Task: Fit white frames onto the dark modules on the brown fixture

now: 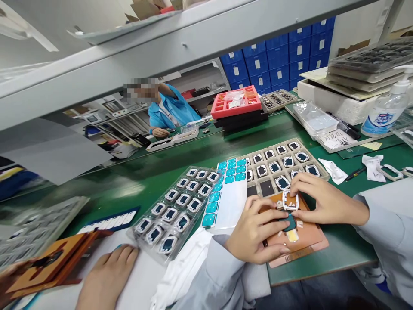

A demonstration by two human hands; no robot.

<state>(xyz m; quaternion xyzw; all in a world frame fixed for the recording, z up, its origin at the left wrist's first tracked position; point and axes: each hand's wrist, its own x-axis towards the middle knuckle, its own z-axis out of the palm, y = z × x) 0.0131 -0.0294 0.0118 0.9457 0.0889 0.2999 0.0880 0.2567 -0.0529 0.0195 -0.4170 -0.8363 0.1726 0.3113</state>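
My left hand lies over an orange-brown plate with its fingers spread. Its fingertips touch a small teal piece. Between the thumb and fingers of my right hand is a small white rectangular watch-like frame, tilted above the plate. Small pale scraps and a yellowish patch lie on the plate. Just behind stands a beige compartment tray of similar white frames with dark centres. To the left lies a sheet with teal stickers.
A clear tray of frames stands left of centre. A co-worker's hands are at lower left, by an orange fixture. Red trays, a pump bottle and stacked trays stand behind. Another person in blue sits opposite.
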